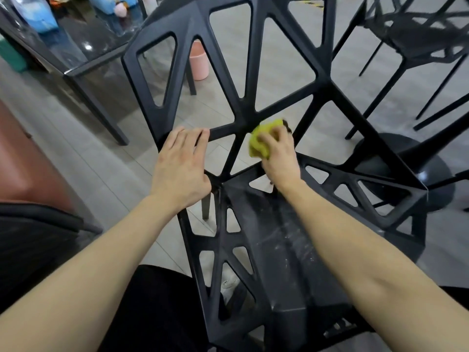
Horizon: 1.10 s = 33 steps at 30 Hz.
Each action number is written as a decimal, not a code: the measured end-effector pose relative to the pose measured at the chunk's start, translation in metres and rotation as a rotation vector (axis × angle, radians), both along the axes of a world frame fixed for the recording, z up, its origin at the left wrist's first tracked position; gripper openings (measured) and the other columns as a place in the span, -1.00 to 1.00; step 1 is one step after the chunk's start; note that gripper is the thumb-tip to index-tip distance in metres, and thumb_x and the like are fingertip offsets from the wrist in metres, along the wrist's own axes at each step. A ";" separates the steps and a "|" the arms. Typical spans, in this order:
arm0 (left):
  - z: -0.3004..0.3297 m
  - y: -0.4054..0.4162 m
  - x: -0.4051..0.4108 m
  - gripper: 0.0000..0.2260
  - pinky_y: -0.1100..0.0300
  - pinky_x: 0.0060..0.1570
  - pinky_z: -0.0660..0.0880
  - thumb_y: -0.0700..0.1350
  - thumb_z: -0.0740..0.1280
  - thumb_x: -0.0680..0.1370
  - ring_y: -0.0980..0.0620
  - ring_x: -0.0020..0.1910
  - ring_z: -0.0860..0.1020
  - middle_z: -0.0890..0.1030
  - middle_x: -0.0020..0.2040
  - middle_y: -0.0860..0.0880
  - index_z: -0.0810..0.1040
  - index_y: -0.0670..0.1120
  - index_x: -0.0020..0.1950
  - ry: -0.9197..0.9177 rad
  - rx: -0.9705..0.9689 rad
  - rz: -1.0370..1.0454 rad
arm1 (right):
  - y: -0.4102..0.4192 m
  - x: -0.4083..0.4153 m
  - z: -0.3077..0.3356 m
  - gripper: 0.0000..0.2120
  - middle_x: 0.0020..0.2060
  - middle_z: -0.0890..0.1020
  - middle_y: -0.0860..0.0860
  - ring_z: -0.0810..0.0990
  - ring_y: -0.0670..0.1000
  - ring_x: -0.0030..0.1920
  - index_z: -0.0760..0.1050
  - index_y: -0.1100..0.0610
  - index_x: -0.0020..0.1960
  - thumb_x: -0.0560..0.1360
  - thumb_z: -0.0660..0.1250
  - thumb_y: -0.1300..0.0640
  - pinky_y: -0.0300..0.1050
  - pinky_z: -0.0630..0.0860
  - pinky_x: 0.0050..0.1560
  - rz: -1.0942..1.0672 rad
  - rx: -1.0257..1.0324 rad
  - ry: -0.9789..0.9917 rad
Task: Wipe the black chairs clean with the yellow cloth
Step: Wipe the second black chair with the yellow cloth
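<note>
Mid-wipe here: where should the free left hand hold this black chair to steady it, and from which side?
Grip the black chair on the backrest's left edge strut, from the seat side, where the left hand lies. The bar is narrow with open gaps beside it, clear of the yellow cloth in the right hand.

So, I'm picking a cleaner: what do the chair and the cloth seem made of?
The black chair looks like moulded plastic, matt with a slight sheen, cast in one piece with rounded cut-outs. The yellow cloth looks soft, perhaps microfibre; it bunches under the right hand.
</note>
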<state>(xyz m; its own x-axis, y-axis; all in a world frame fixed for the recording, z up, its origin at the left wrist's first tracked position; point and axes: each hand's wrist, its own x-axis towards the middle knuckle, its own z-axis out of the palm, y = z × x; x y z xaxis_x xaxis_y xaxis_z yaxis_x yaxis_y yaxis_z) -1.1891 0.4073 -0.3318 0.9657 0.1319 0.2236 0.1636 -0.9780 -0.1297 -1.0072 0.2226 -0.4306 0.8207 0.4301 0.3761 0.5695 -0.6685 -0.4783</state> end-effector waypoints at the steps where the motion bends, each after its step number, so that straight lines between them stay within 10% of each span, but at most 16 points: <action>1: 0.000 0.000 0.000 -0.22 -0.12 0.68 0.11 -0.11 0.25 0.37 -0.26 0.47 0.41 0.46 0.49 -0.22 0.35 -0.28 0.61 -0.005 -0.004 -0.005 | -0.016 0.004 -0.019 -0.57 0.29 0.40 0.11 0.47 0.25 0.22 0.56 0.02 0.26 0.47 0.36 0.36 0.18 0.56 0.30 -0.031 -0.093 0.066; 8: 0.000 0.004 0.002 -0.26 -0.09 0.69 0.11 -0.13 0.25 0.38 -0.27 0.42 0.45 0.49 0.45 -0.23 0.37 -0.29 0.59 -0.058 -0.022 -0.019 | -0.011 -0.009 0.018 -0.65 0.19 0.51 0.13 0.62 0.26 0.14 0.64 0.01 0.27 0.49 0.39 0.06 0.07 0.58 0.23 -0.198 -0.144 0.372; 11: 0.000 0.005 0.002 -0.26 -0.10 0.67 0.13 -0.14 0.24 0.37 -0.27 0.40 0.47 0.51 0.44 -0.21 0.39 -0.28 0.57 -0.055 -0.038 -0.028 | -0.002 -0.105 0.021 -0.61 0.13 0.56 0.12 0.64 0.21 0.09 0.67 -0.06 0.28 0.50 0.44 -0.16 0.03 0.59 0.17 0.139 -0.240 0.439; 14: -0.002 0.007 0.002 -0.28 -0.10 0.66 0.15 -0.10 0.22 0.37 -0.25 0.40 0.48 0.52 0.42 -0.18 0.43 -0.25 0.55 -0.048 -0.034 -0.023 | 0.001 -0.143 0.027 -0.61 0.08 0.53 0.05 0.64 0.16 0.11 0.64 -0.07 0.36 0.55 0.42 -0.09 -0.02 0.53 0.21 0.405 -0.291 0.443; 19: -0.005 -0.013 -0.020 -0.38 -0.19 0.68 0.08 -0.09 0.19 0.48 -0.24 0.63 0.32 0.42 0.58 -0.23 0.45 -0.23 0.54 -0.104 -0.071 0.059 | 0.019 -0.102 0.027 -0.72 -0.16 0.33 -0.09 0.52 0.24 0.21 0.65 0.11 0.23 0.66 0.28 -0.01 0.08 0.50 0.22 0.173 -0.370 0.318; 26: -0.043 -0.050 -0.060 -0.49 -0.24 0.63 0.22 -0.24 0.09 0.53 -0.18 0.69 0.23 0.45 0.56 -0.19 0.50 -0.24 0.46 -0.413 -0.478 0.176 | -0.043 -0.145 0.022 -0.59 0.07 0.51 0.03 0.60 0.13 0.07 0.65 -0.04 0.35 0.54 0.43 -0.12 0.01 0.54 0.21 0.482 -0.408 0.424; 33: -0.045 -0.008 -0.004 -0.52 0.01 0.69 0.16 -0.31 0.13 0.50 -0.19 0.67 0.25 0.53 0.46 -0.19 0.53 -0.25 0.40 -0.421 -0.461 0.103 | 0.057 -0.057 -0.012 -0.69 0.09 0.50 0.09 0.58 0.22 0.08 0.67 -0.04 0.17 0.52 0.30 -0.10 0.10 0.57 0.22 0.158 -0.228 0.327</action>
